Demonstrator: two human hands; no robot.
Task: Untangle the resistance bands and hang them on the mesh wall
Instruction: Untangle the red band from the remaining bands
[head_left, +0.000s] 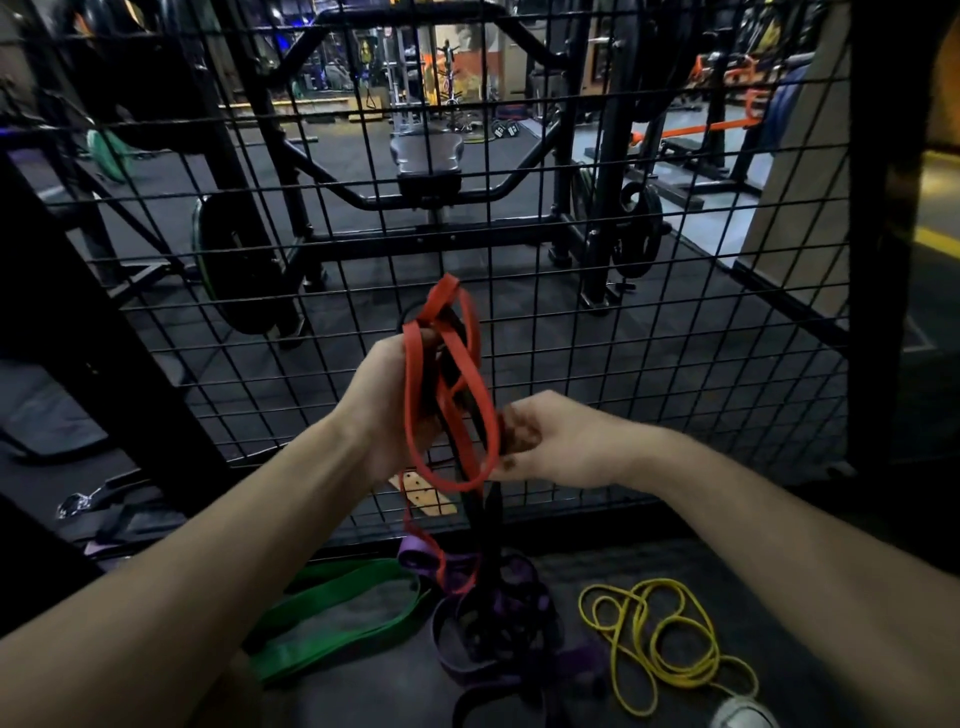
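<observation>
From the head camera, the left hand (390, 395) grips a bunch of red band (451, 395) loops, held up in front of the mesh wall (649, 322). The right hand (550, 441) pinches the same red loops just to the right. Below the grip, on the floor, lie purple bands (498, 618), a green band (337, 618) and a yellow band (660, 644).

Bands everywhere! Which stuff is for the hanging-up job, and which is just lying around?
For the job: red band, held by left hand and right hand; black band; purple band; green band; yellow band; mesh wall.

Just lying about: weight plate; bench.
</observation>
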